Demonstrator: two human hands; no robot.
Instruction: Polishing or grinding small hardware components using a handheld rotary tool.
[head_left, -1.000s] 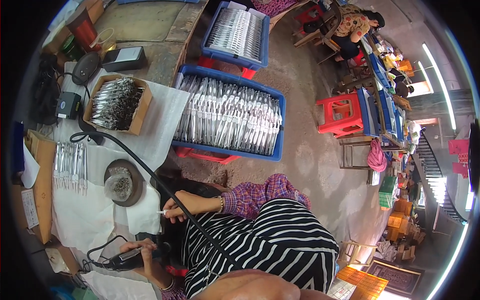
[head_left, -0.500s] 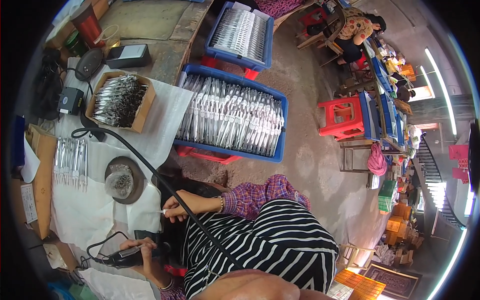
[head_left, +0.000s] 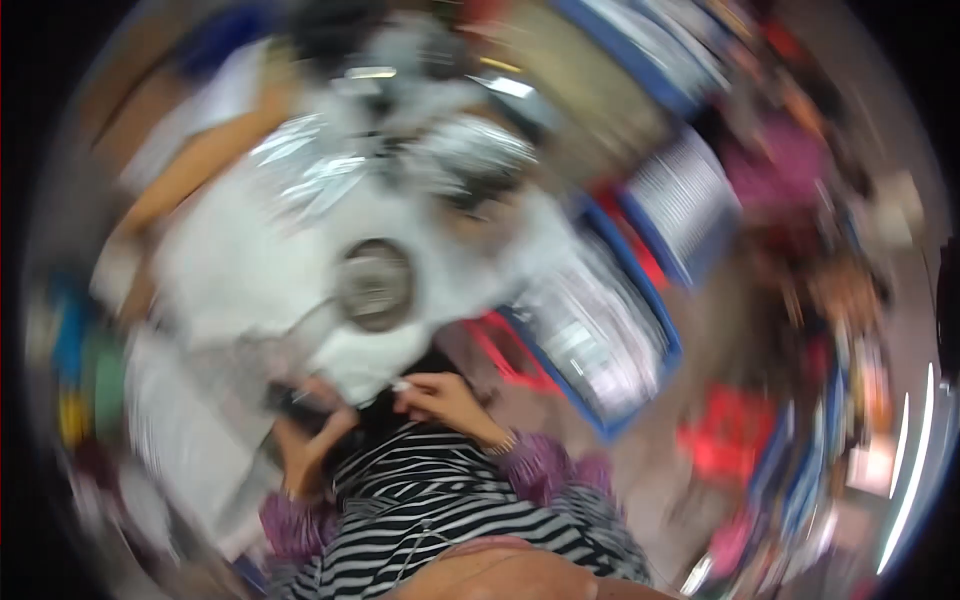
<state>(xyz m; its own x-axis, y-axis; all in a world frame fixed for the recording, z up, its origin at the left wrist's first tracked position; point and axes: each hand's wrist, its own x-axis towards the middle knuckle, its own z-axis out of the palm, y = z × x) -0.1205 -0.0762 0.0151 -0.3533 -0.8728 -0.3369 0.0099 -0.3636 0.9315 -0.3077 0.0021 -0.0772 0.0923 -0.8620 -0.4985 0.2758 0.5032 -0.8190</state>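
White cloth [head_left: 250,260] is covering the counter [head_left: 190,165] and taking up the upper left of the blurred view, with a brown edge of the counter showing along its left side. A blue crate [head_left: 620,340] is sitting to the right of the cloth, filled with rows of pale silvery pieces too smeared to identify, and a second blue crate [head_left: 690,200] of the same kind is lying just beyond it, farther right. A striped black and white garment [head_left: 440,510] is filling the lower middle, with purple patterned sleeves [head_left: 540,465] coming out from it. A round grey disc [head_left: 375,285] is resting on the cloth near the centre. The right hand [head_left: 440,395] is curling its fingers and pinching a small pale piece [head_left: 402,384] at the fingertips, just below the disc at the near edge of the cloth. The left hand [head_left: 305,430] is lying lower left of the right hand, closing around a dark tool [head_left: 290,405], though the blur is hiding how firmly it is gripping
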